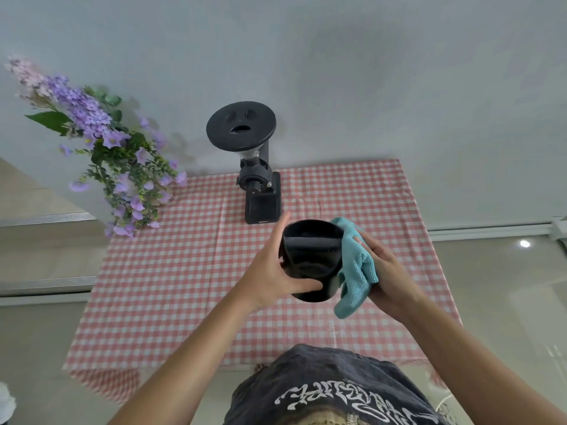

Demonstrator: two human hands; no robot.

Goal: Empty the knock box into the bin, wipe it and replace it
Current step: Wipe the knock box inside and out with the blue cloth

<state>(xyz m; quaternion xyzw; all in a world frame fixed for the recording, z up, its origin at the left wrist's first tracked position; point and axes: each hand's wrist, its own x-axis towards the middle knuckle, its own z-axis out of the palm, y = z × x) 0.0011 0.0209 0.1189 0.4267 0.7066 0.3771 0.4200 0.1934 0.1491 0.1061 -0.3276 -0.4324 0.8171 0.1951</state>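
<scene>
The knock box [311, 259] is a glossy black round tub, held up above the table with its open mouth tipped away from me. My left hand [273, 271] grips its left side, thumb across the lower front. My right hand [388, 271] presses a teal cloth [356, 271] against the tub's right side; the cloth drapes down past the tub's bottom edge. I cannot see the inside of the tub. No bin is in view.
A black coffee grinder [259, 179] stands at the back of the table on a red-and-white checked cloth [171, 286]. Purple artificial flowers [122, 167] lean over the back left corner. A pale wall rises behind; floor lies on both sides.
</scene>
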